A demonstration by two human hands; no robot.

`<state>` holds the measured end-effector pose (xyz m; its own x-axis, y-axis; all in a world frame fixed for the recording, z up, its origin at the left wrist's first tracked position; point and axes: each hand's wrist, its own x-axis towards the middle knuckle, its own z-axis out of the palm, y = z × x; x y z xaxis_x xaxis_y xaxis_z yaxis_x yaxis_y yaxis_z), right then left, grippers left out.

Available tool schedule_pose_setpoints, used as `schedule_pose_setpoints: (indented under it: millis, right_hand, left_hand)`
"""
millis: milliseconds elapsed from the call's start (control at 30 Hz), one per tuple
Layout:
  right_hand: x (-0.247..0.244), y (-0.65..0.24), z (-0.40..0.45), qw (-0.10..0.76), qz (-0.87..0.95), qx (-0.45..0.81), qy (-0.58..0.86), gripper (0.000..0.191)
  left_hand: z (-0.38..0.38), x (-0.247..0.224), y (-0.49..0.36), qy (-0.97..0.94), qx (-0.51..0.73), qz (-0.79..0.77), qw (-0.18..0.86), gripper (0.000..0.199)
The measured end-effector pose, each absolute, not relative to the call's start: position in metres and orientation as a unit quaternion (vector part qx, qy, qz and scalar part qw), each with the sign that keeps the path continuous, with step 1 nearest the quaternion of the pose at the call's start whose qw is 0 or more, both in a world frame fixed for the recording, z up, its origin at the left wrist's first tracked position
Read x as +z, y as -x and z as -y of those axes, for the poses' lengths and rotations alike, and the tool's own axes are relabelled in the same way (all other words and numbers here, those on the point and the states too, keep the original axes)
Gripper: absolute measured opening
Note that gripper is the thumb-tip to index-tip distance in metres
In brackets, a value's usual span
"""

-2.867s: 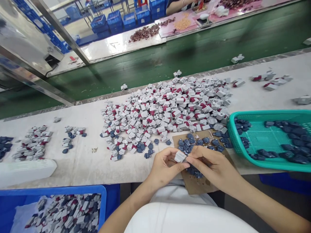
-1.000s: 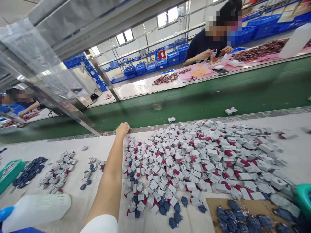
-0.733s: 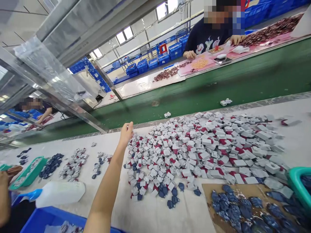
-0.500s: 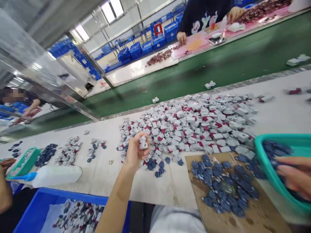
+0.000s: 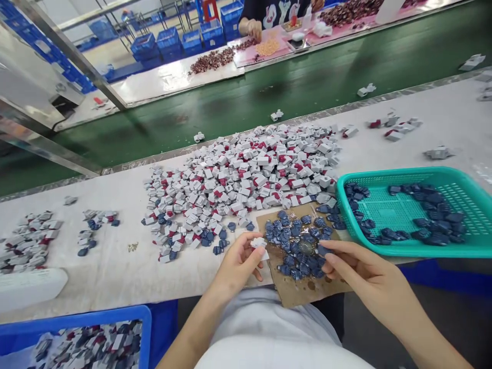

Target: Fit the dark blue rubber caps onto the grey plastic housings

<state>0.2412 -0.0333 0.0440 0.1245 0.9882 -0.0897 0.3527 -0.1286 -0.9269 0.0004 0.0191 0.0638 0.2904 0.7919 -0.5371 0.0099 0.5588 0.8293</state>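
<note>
- The left hand (image 5: 239, 262) pinches a small white-and-grey plastic block (image 5: 258, 243) between thumb and fingertips, just above the near edge of the bench.
- The right hand (image 5: 355, 266) grips a small dark blue plastic cap (image 5: 322, 250) at its fingertips, over the brown cardboard sheet (image 5: 307, 291) where a cluster of blue caps (image 5: 294, 241) lies.
- Both pieces look light, rigid and smooth; I judge that a fingertip pinch on their flat sides suits them, since they are small enough to slip.
- At the lower left a blue plastic crate (image 5: 92, 315) holds joined pieces.
- To the right a teal mesh plastic basket (image 5: 403, 248) holds more blue caps round its edges.
- Beyond the hands a broad heap of white, grey and dark red blocks (image 5: 246, 177) covers the pale cloth-covered bench (image 5: 115, 266); smaller piles lie to the left.
- Farther off runs a green conveyor belt (image 5: 307, 84) carrying a few stray pieces.
- Across it another person's hand (image 5: 253, 28) works at a pink mat, with stacked blue bins behind.
</note>
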Motion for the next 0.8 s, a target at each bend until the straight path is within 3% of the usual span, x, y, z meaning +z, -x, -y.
schedule_pose_setpoints:
  millis: [133,567,800]
  right_hand:
    - [0.039,-0.242,0.028,0.357,0.597,0.388,0.605,0.029]
    - [0.032,-0.237,0.008,0.229,0.685,0.303,0.622,0.029]
    - [0.031,-0.226,0.017,0.207,0.651,0.295,0.669,0.03]
  left_hand:
    - [-0.016,0.052,0.007,-0.378,0.277,-0.539,0.699,0.067]
    - [-0.008,0.043,0.008,-0.364,0.298,-0.532,0.704,0.053]
    - [-0.006,0.038,0.008,-0.34,0.322,-0.523,0.712,0.052]
